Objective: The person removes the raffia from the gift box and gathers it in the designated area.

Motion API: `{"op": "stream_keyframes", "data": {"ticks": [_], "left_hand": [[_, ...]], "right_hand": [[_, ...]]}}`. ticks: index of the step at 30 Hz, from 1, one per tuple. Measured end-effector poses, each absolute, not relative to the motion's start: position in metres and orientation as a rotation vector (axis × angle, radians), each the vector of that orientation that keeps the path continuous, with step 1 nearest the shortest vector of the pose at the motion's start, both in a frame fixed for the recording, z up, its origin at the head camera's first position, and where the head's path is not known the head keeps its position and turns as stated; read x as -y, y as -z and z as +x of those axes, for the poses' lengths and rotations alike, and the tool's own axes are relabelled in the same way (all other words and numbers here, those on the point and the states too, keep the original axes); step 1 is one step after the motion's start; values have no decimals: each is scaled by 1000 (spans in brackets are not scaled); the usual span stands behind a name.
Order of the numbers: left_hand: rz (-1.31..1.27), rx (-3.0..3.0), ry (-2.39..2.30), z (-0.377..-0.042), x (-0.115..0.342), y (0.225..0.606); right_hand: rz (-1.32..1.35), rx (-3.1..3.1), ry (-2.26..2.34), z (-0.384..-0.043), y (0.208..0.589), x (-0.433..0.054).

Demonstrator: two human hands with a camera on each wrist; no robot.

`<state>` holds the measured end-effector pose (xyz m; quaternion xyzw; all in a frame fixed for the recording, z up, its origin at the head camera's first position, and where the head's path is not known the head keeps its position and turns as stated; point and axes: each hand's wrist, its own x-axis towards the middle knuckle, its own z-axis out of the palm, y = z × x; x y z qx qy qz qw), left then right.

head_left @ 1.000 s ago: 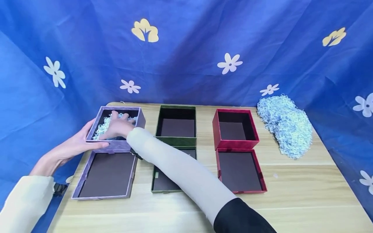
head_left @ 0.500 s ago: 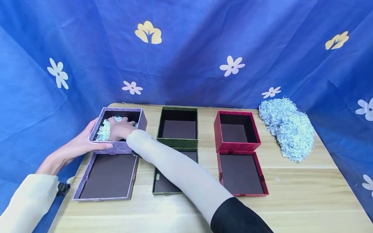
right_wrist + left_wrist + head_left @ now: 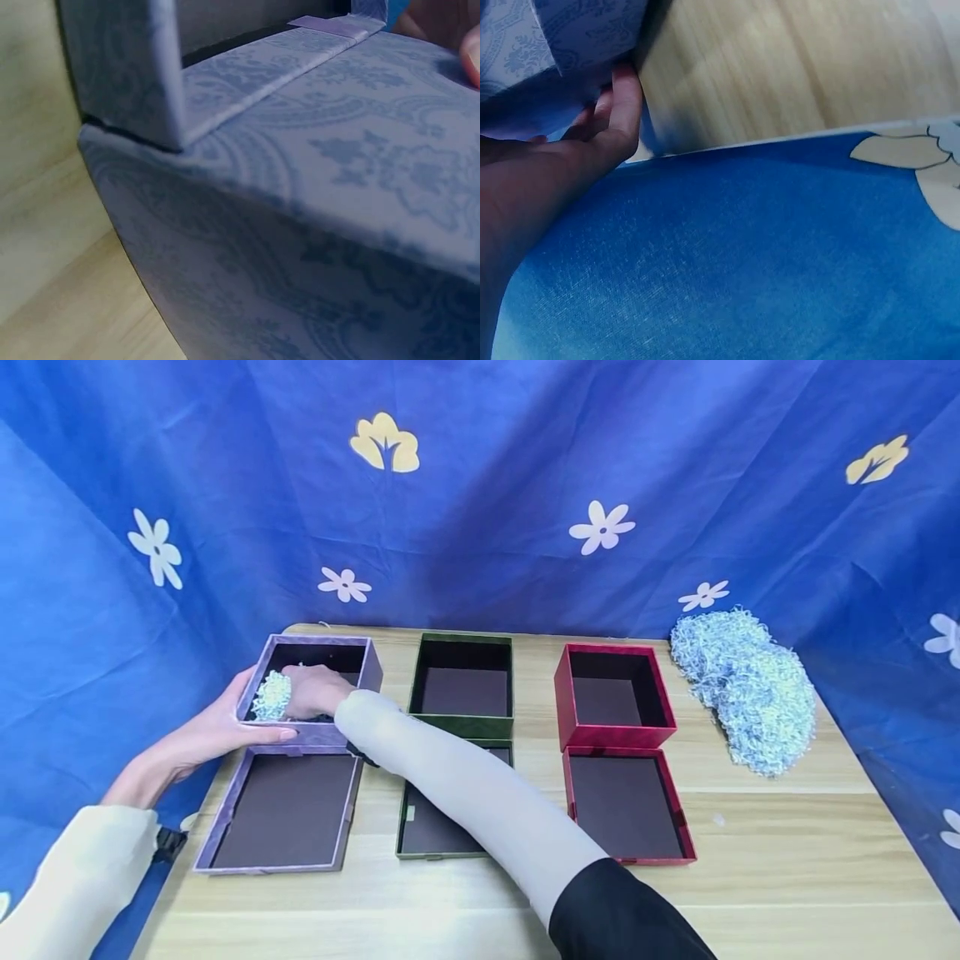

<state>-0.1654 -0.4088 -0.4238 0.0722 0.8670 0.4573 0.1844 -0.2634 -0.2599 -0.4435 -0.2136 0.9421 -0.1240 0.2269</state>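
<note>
At the left of the table stands a purple patterned box (image 3: 318,737), with its dark inside open upward. My left hand (image 3: 210,724) holds the box at its left front corner, thumb along the front wall; in the left wrist view its fingers (image 3: 628,101) lie against the box's side. Reaching in from the right, my right hand (image 3: 315,688) is down in the box. Its fingers are curled round light blue shredded paper (image 3: 271,697), which bulges out on the hand's left side. The right wrist view shows only box walls and part of the left hand, not the right fingers.
A purple lid (image 3: 285,814) lies in front of the box. To the right are a green box (image 3: 461,725) with its lid (image 3: 435,827), and a red box (image 3: 618,737) with its lid (image 3: 626,806). A shredded paper pile (image 3: 750,693) lies far right.
My right hand was spread over the shredded paper in the box; its fingers have now curled, gathering the paper into a bunch at the left. The left hand stays on the box.
</note>
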Motion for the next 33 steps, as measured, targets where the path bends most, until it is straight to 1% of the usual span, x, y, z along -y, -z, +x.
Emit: {"op": "stream_keyframes", "data": {"ticks": [2,4,7,11,14,17,21,26,33], "left_hand": [[197,-2442,-1288,-164,409,423],[194,-2440,-1280,-163,409,423],[208,-2444,-1265,-162,409,422],[295,-2452,-1323,-162,408,422],[354,-2436,-1396,-162,407,422],[359,-2443,-1398,-159,408,422],[292,-2464,-1340,-155,408,419],[203,-2471,-1286,-156,407,416],[132,-2469,-1261,-160,404,411]], "right_hand": [[-612,-2594,366,-269,450,263],[-630,-2588,380,-271,449,262],[-618,-2572,450,-262,428,250],[-568,-2555,578,-244,392,227],[-570,-2536,700,-237,377,215],[-612,-2526,811,-237,369,205],[-648,-2493,960,-240,363,193],[-598,-2422,1133,-245,354,177],[-620,-2405,1260,-252,332,152]]}}
